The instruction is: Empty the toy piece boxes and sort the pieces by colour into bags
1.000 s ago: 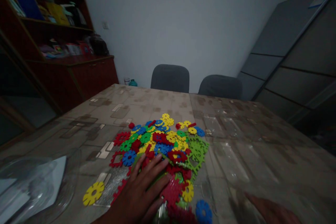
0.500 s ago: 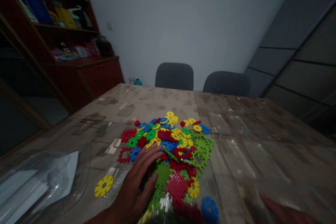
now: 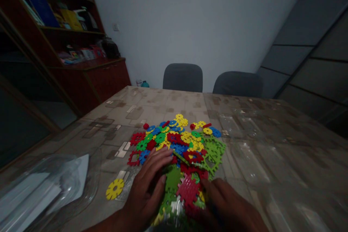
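A heap of plastic interlocking pieces (image 3: 178, 148) lies on the table in front of me, with yellow, blue and green notched discs and red and green toothed squares. My left hand (image 3: 148, 181) rests along the heap's left side, fingers stretched out and thumb apart, beside a green square piece (image 3: 173, 179). On the near right side, my right hand (image 3: 227, 203) is at the heap, by a pinkish-red toothed piece (image 3: 188, 189). Its fingers are dark and smeared, so what they touch is unclear. A single yellow notched disc (image 3: 114, 189) lies left of my left hand.
A clear plastic tray (image 3: 95, 185) with white paper (image 3: 78, 177) stands at the left. Another clear compartmented tray (image 3: 250, 166) lies on the right of the patterned table (image 3: 174, 101). Two grey chairs (image 3: 182, 77) stand behind the table, and a red-brown cabinet (image 3: 108, 79) is at the left.
My right hand has come in from the lower right to the heap, over the spot where a blue disc showed. My left hand stays on the heap. The view has shifted slightly.
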The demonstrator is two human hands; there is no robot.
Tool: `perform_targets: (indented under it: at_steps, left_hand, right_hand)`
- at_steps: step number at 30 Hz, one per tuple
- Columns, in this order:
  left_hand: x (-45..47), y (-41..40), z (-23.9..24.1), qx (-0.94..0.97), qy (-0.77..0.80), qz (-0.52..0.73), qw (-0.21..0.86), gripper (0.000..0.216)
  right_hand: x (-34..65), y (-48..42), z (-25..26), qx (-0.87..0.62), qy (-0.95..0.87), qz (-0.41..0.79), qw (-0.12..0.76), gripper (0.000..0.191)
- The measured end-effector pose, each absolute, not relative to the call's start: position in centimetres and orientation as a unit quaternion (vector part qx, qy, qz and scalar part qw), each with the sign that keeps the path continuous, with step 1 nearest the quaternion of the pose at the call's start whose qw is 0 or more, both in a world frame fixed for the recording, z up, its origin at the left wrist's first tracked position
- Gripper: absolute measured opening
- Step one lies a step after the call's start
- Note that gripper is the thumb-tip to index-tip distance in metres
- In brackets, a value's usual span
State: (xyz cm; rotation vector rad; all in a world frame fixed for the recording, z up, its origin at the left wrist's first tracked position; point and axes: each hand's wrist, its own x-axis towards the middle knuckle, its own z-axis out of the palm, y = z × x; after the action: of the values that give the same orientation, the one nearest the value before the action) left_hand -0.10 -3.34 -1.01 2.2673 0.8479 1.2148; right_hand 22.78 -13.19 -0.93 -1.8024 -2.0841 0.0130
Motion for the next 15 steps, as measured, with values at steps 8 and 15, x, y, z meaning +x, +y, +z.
perform_targets:
  at_steps: [8,15]
  left_hand:
    - [-0.5,-2.9,-1.4,0.808,0.318,0.442,0.225,0.040]
    - [-0.3,-2.8,-1.2,0.822,0.304,0.433,0.210,0.038]
  right_hand:
    - [24.1,-11.9,-3.1,-0.644,-0.736,0.059,0.197,0.056]
    - [24.1,-10.5,-1.6,-0.668,-0.698,0.121,0.226,0.018]
